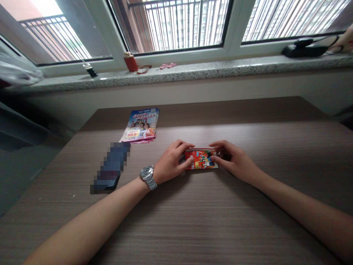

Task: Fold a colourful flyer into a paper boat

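Note:
A small red printed leaflet (202,159), folded by the look of its layered edges, is on or just over the table in front of me. My left hand (174,161) grips its left end, thumb on the near face and fingers at the top edge. At the right end, my right hand (231,159) pinches it the same way, its thumb on the coloured picture. A silver watch (149,177) is on my left wrist. Parts of the leaflet's two ends are hidden under my fingers.
A stack of colourful flyers (142,125) lies left of the leaflet on the wooden table (193,221). Nearer is a phone (113,167), partly pixelated. The stone windowsill (206,70) bears a red lighter-like item (130,62), a small dark bottle (90,69) and a black device (305,48) with cables.

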{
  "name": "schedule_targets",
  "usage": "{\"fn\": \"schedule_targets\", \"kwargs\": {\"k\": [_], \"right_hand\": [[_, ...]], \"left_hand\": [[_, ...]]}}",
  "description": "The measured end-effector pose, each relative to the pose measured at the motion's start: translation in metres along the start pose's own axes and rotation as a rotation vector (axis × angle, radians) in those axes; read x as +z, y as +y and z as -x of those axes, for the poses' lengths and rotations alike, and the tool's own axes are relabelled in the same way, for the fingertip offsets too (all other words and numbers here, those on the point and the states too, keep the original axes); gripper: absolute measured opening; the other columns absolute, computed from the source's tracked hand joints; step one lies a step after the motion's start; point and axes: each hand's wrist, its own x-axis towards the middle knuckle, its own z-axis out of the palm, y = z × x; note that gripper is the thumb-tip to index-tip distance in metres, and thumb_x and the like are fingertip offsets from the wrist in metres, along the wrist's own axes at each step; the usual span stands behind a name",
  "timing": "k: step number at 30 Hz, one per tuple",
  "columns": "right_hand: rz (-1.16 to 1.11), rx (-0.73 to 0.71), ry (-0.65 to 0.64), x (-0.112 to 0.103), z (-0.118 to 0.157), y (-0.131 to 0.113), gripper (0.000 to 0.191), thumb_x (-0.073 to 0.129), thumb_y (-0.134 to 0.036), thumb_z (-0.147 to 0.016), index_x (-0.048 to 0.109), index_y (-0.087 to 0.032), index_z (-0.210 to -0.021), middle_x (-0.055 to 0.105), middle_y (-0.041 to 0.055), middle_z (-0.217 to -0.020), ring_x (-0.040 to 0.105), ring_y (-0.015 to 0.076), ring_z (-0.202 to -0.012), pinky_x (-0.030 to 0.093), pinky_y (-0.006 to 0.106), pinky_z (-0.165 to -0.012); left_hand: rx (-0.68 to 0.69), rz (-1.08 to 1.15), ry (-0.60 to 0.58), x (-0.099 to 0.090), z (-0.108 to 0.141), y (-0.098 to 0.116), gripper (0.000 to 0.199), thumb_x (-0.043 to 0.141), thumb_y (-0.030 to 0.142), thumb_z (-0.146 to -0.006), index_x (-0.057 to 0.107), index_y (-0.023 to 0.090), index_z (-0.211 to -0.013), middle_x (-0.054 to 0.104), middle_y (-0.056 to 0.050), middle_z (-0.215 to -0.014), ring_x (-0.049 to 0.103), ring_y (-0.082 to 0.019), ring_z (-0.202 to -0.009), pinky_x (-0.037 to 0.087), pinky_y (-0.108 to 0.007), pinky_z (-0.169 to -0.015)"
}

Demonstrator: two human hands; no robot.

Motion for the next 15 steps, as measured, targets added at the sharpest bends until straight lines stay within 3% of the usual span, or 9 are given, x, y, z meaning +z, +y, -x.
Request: {"fn": "schedule_targets", "kwargs": {"k": [8, 15], "right_hand": [[-0.231, 0.064, -0.023, 0.0046, 0.0015, -0.0057, 0.029, 0.068, -0.037, -0.087, 0.059, -0.024, -0.111, 0.070, 0.0039, -0.094, 0.068, 0.0202, -0.083, 0.058, 0.036, -0.074], [-0.284, 0.110, -0.023, 0.0062, 0.0027, -0.0088, 0.027, 0.067, -0.038, -0.089, 0.059, -0.025, -0.112, 0.073, 0.0046, -0.098, 0.071, 0.0208, -0.087, 0.061, 0.037, -0.077]], "left_hand": [[-0.042, 0.288, -0.001, 0.0021, 0.0024, 0.0050, 0.027, 0.059, 0.027, -0.097, 0.057, 0.020, -0.123, 0.068, -0.006, -0.116, 0.065, -0.017, -0.102, 0.053, -0.030, -0.091], [-0.089, 0.368, 0.034, 0.0067, 0.0023, 0.0021, 0.023, 0.061, 0.023, -0.095, 0.062, 0.020, -0.118, 0.071, -0.004, -0.110, 0.068, -0.015, -0.093, 0.056, -0.026, -0.083]]}}
